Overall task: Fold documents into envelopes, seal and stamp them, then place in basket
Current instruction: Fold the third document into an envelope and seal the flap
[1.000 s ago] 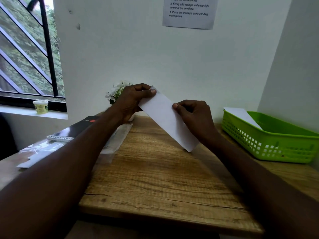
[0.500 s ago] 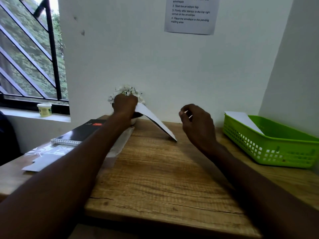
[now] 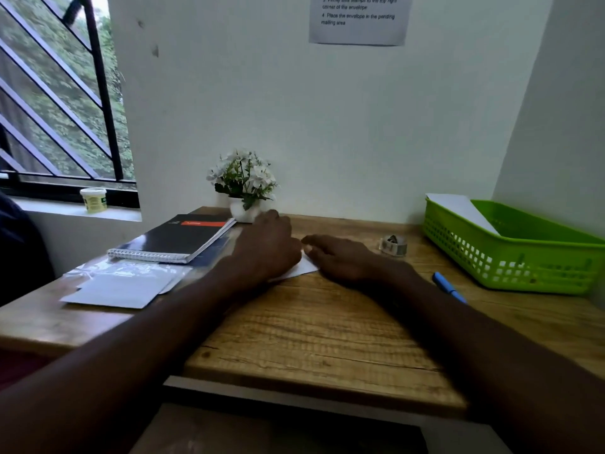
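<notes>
From the head view, the left hand (image 3: 266,245) and right hand (image 3: 340,257) are lying flat, fingers spread, pressing a white folded paper (image 3: 302,268) onto the wooden surface (image 3: 311,329). The green basket (image 3: 510,253), at far right, is holding a white sheet (image 3: 458,206).

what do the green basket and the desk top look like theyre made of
The green basket looks like moulded plastic: uniform bright colour, slightly glossy, with regular punched slots in its walls. The desk top looks like wood or a wood-print laminate, matt, with streaky brown grain and a dark crack line; the picture cannot settle which.
</notes>
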`<move>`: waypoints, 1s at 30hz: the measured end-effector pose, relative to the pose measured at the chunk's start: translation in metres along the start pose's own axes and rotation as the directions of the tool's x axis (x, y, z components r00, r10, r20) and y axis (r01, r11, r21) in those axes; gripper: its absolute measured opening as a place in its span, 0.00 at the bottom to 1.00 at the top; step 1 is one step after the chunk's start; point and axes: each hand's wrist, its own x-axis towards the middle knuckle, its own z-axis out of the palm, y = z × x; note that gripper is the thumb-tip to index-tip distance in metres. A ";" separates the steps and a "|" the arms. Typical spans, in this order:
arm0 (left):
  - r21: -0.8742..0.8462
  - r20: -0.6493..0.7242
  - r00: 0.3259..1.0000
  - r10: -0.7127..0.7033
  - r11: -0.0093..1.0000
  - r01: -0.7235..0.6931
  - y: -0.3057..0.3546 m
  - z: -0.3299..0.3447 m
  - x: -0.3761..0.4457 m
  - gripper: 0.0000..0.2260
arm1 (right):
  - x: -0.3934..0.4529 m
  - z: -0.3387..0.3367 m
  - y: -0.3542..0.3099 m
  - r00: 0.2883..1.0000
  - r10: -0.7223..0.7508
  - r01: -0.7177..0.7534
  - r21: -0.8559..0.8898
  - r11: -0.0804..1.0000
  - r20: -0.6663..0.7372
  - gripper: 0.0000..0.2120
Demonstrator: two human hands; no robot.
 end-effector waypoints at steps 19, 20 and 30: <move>0.047 0.339 0.941 0.009 0.999 -0.026 0.007 0.006 -0.038 0.28 | 0.007 0.005 0.016 0.977 0.171 -0.145 -0.189 0.971 0.128 0.29; 0.042 0.277 0.960 0.032 0.998 -0.045 0.009 0.005 -0.041 0.28 | 0.007 0.006 0.016 0.978 0.170 -0.144 -0.190 0.971 0.124 0.29; 0.006 0.440 0.893 0.097 0.994 -0.111 0.012 -0.003 -0.041 0.29 | 0.004 0.003 0.011 0.978 0.174 -0.146 -0.212 0.966 0.118 0.28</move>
